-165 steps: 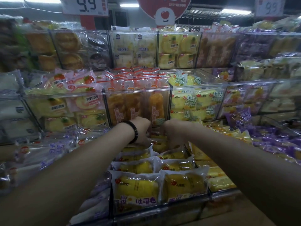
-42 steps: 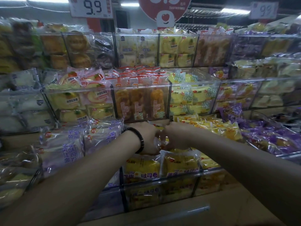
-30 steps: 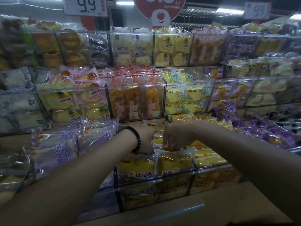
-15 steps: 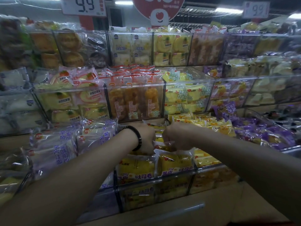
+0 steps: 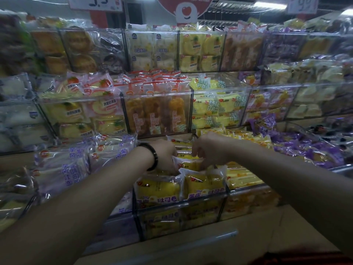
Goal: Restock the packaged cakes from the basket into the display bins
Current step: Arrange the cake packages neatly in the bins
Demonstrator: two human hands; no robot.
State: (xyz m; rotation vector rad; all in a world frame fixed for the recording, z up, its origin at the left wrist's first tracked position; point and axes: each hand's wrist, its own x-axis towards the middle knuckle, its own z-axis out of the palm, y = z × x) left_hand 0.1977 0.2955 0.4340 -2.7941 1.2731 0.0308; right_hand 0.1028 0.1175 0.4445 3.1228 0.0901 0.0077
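Observation:
A clear display bin (image 5: 181,203) in the lowest row holds yellow packaged cakes; two of them (image 5: 158,190) stand upright against its front wall. Both my arms reach into the back of this bin. My left hand (image 5: 165,153), with a black band on its wrist, and my right hand (image 5: 208,150) meet over one yellow packaged cake (image 5: 188,162). Each hand grips an end of that pack with curled fingers. The fingertips are partly hidden behind the wrappers. The basket is out of view.
Purple-printed cake packs (image 5: 65,169) fill the bin to the left, and yellow (image 5: 242,178) and purple (image 5: 322,153) packs the bins to the right. Two more tiers of clear bins (image 5: 156,115) rise behind. A brown ledge (image 5: 248,232) runs below.
Both hands have stayed in the same bin, shifting the yellow pack slightly between them. My view has drawn back and lifted a little since the earliest frame.

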